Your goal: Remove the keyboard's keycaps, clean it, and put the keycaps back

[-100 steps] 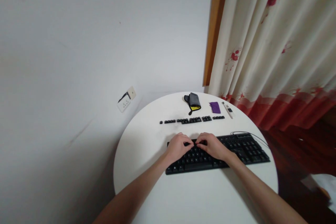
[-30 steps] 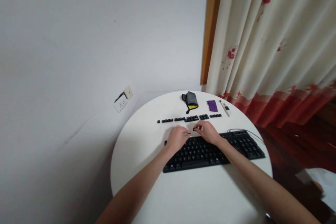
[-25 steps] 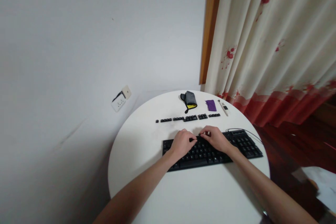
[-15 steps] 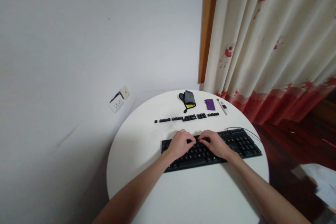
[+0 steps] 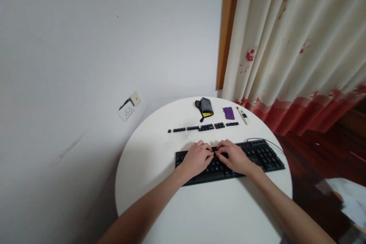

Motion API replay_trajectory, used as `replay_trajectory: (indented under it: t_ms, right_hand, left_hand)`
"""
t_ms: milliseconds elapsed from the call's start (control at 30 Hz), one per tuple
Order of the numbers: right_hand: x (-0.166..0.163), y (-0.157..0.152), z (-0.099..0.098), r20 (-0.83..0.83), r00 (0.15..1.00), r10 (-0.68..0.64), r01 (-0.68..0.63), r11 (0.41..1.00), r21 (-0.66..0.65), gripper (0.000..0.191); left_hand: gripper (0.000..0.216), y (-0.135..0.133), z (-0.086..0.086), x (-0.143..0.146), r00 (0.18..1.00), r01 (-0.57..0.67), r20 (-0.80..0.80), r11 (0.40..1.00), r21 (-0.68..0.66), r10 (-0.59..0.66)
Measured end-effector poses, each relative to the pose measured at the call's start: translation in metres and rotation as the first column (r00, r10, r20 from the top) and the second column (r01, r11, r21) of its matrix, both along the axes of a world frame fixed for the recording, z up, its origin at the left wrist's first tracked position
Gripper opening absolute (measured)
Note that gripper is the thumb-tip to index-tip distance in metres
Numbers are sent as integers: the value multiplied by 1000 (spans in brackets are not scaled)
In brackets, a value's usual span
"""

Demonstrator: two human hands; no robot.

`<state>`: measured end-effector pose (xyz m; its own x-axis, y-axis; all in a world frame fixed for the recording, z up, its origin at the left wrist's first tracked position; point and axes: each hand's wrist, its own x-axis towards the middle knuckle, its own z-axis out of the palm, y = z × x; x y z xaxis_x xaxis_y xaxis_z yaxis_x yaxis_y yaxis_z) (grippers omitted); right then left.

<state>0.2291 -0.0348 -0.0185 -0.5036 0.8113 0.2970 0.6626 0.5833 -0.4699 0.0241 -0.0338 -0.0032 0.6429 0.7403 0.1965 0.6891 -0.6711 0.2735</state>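
Note:
A black keyboard (image 5: 268,156) lies on the white round table, tilted slightly in view. Over its upper middle keys, my left hand (image 5: 197,158) bends inward with thumb and fingertips pinched together. My right hand (image 5: 233,157) faces it from the other side, its thumb and fingers also curled into a pinch. The fingertips of both hands almost meet above the keys; whatever small thing is between them is too small to make out. Beyond the keyboard, several loose black keycaps (image 5: 206,127) lie in a row of small groups.
Behind the keycaps are a folded grey and yellow cloth (image 5: 206,106), a purple cloth (image 5: 228,113) and a thin brush-like stick (image 5: 242,117) beside a small black item. The keyboard cable (image 5: 264,140) loops at the right. A wall socket (image 5: 126,111) and a curtain (image 5: 268,45) border the table (image 5: 148,152).
The right hand's thumb and fingers have shifted slightly and the left fingers have curled closer together. Both hands stay over the same part of the keyboard; the view has moved a little.

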Motion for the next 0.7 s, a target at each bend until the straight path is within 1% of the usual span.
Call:
replay_trajectory:
  t_ms: [133, 233, 267, 367, 433, 500, 567, 633, 700]
  right_hand:
    - [-3, -2, 2, 53, 998, -38, 39, 999, 0, 22]
    - [-2, -1, -3, 22, 999, -47, 47, 999, 2, 20]
    - [-1, 0, -5, 3, 999, -49, 49, 999, 5, 19]
    - [5, 3, -8, -58, 997, -54, 54, 999, -3, 19]
    - [10, 4, -8, -83, 996, -39, 36, 999, -34, 20]
    - [12, 6, -6, -91, 996, -13, 8, 998, -60, 21]
    - [11, 5, -3, -92, 996, 9, -15, 998, -69, 22]
    - [7, 4, -1, -86, 996, 26, -33, 997, -74, 22]
    - [-1, 3, 1, -73, 996, 59, -65, 994, -84, 22]
  left_hand:
    - [26, -6, 0, 3, 1000, -28, -9, 1000, 1, 28]
    - [24, -7, -3, 3, 999, -41, 6, 999, -5, 41]
    - [28, -7, -4, 1, 999, -35, 8, 999, -21, 35]
    - [57, -6, -3, -5, 1000, 27, -11, 994, -107, -28]
    - [79, -5, -3, -10, 997, 71, -27, 986, -153, -76]
    - [103, -5, -5, -12, 994, 91, -40, 982, -165, -99]
    - [121, -5, -9, -14, 993, 90, -54, 982, -166, -101]
    - [130, -6, -10, -18, 992, 81, -78, 979, -185, -97]
    - [132, -5, -9, -25, 988, 73, -114, 972, -225, -101]
